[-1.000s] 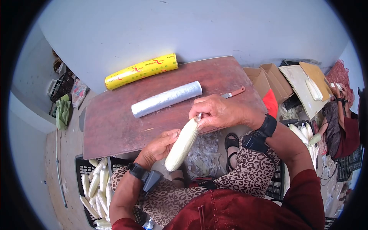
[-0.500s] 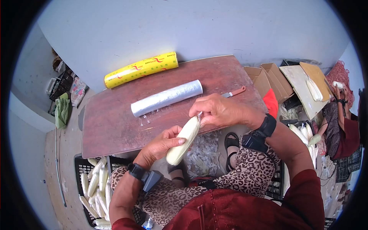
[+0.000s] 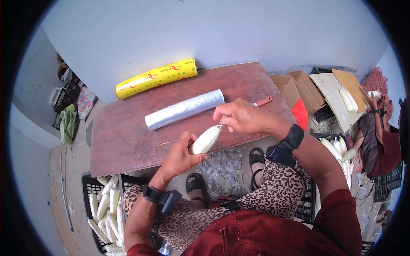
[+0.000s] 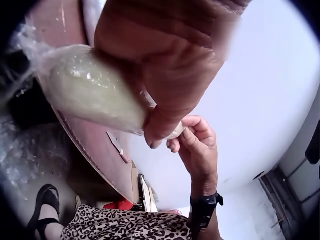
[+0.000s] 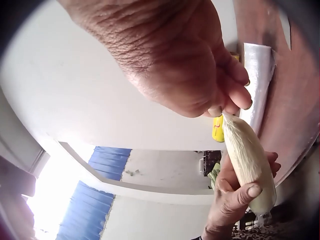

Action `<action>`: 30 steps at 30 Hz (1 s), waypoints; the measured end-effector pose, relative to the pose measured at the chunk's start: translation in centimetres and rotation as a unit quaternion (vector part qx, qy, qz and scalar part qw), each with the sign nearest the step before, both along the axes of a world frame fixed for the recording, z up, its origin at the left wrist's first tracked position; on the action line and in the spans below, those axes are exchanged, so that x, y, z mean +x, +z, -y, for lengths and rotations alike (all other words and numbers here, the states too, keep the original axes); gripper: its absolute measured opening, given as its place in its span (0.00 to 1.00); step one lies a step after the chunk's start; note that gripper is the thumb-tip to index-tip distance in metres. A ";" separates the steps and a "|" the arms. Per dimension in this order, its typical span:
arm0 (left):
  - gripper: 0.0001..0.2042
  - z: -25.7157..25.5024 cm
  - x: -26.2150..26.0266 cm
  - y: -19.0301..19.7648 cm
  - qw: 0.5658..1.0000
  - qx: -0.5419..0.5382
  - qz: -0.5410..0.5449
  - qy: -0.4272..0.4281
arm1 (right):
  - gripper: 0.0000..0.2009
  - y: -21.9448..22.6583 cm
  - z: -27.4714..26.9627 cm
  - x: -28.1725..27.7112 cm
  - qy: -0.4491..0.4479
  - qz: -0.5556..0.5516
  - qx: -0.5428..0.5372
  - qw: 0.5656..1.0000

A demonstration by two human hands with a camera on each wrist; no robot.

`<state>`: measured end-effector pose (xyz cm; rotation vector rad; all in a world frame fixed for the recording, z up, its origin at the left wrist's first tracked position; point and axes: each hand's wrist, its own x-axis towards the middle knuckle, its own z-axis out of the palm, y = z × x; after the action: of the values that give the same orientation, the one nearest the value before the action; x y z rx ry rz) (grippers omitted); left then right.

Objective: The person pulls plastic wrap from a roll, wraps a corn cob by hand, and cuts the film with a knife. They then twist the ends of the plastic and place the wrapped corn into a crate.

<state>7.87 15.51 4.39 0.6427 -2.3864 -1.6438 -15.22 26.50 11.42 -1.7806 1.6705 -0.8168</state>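
A pale husked ear of corn [image 3: 207,140] tilts over the table's front edge, its narrow tip up towards the right. My left hand [image 3: 181,157] grips its lower half, thumb on the near side and fingers behind. In the left wrist view the ear of corn [image 4: 92,90] shines under clear plastic film, with loose film [image 4: 37,55] trailing off its wide end. My right hand [image 3: 245,117] pinches at the tip with thumb and fingers. The right wrist view shows the right thumb tip [image 5: 215,111] right at the ear's narrow end.
On the red-brown table [image 3: 124,147] lie a clear film roll [image 3: 184,109], a yellow-wrapped roll [image 3: 156,79] and a knife [image 3: 262,101]. A black crate [image 3: 88,183] of corn stands at the left, more corn [image 3: 337,147] at the right. Another person's hands [image 3: 378,100] work at far right.
The ear has moved up and its wide end has swung towards the table, with my left hand now wrapped further round it. My right hand stays at the tip.
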 end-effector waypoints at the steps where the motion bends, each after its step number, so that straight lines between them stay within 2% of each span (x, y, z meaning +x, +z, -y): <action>1: 0.26 -0.3 -0.1 0.3 0.999 -0.048 0.009 0.003 | 0.05 -0.1 0.0 0.1 -0.016 0.013 0.017 1.000; 3: 0.27 -0.9 -0.1 1.2 0.989 -0.142 0.028 0.011 | 0.05 -0.4 0.3 0.2 -0.040 0.050 0.034 0.997; 6: 0.25 -1.2 -0.1 1.6 0.989 -0.146 -0.030 -0.003 | 0.05 -0.7 0.6 0.2 -0.057 0.107 0.039 0.992; 9: 0.22 -0.8 -0.2 0.9 0.998 0.035 -0.021 -0.053 | 0.06 -0.5 0.9 0.2 -0.049 0.125 0.055 0.989; 13: 0.19 -0.7 -0.1 1.2 0.969 0.243 0.000 -0.036 | 0.05 -0.5 1.0 0.1 -0.030 0.148 0.066 0.986; 16: 0.18 -0.8 -0.3 0.9 0.963 0.266 -0.012 -0.044 | 0.06 -0.8 1.0 0.2 -0.020 0.152 0.046 0.987; 19: 0.18 -1.5 -1.0 0.3 0.959 0.281 -0.029 -0.039 | 0.06 -1.0 0.9 0.2 -0.013 0.149 0.027 0.988; 22: 0.22 -2.2 -1.5 1.0 0.970 0.239 -0.032 -0.037 | 0.06 -0.5 0.6 0.5 -0.031 0.131 0.041 0.990; 28: 0.29 -1.2 -2.0 1.0 0.987 0.127 0.047 -0.082 | 0.04 -0.2 0.3 0.7 -0.050 0.125 0.060 0.989; 30: 0.27 -1.2 -2.1 0.2 0.988 0.143 0.021 -0.060 | 0.04 0.2 0.3 0.9 -0.056 0.116 0.071 0.989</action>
<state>5.75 16.74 4.55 0.5912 -2.2781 -2.0668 -14.32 26.20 11.62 -1.4480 1.6426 -0.8934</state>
